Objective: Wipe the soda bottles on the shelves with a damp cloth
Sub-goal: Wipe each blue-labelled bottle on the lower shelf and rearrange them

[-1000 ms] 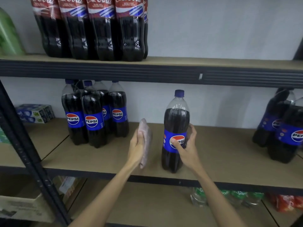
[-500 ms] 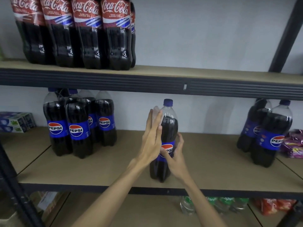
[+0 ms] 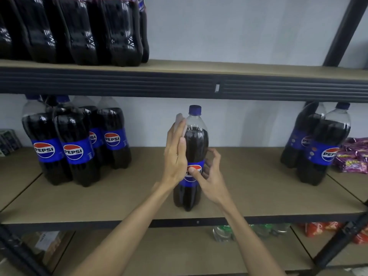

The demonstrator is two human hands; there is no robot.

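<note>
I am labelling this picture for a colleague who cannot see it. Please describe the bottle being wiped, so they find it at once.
Find the middle shelf, under the dark rail. At its centre, near the front edge, stands one Pepsi bottle with a blue cap. Unlike the left Pepsi group and the right Pepsi group, it stands alone, gripped by the right hand.
</note>
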